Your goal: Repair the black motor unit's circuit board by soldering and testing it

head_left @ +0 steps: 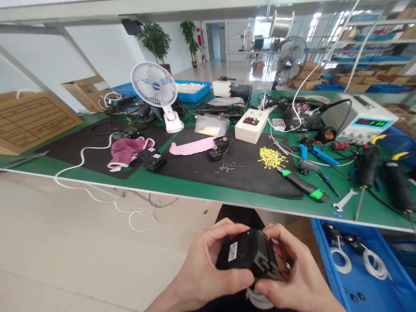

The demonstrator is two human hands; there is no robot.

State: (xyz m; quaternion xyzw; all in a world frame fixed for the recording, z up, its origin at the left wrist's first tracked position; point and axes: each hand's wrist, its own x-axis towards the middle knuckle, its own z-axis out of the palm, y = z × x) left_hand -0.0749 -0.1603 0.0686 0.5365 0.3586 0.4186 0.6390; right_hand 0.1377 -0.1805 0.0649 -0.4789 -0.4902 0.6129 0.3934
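Note:
Between my two hands, in front of the bench edge, is a black plastic device housing (242, 251) with a white label. My left hand (208, 264) grips its left side, thumb along the near face. My right hand (292, 268) closes on the right side, fingertips at the top edge and thumb low down. Red wires show beside the right fingers, and a pale round part peeks out underneath. On the bench beyond lie a similar black housing (152, 159) and a small black part with round pieces (218, 148) against a pink strip (193, 146).
A blue bin (338, 277) with coiled white cables stands low on the right. Yellow-tipped pieces (272, 157), a utility knife (303, 184), a wrench (345, 200) and black-handled tools (367, 169) lie along the bench's right. A white fan (154, 84) stands behind; a white cable (82, 162) hangs over the left edge.

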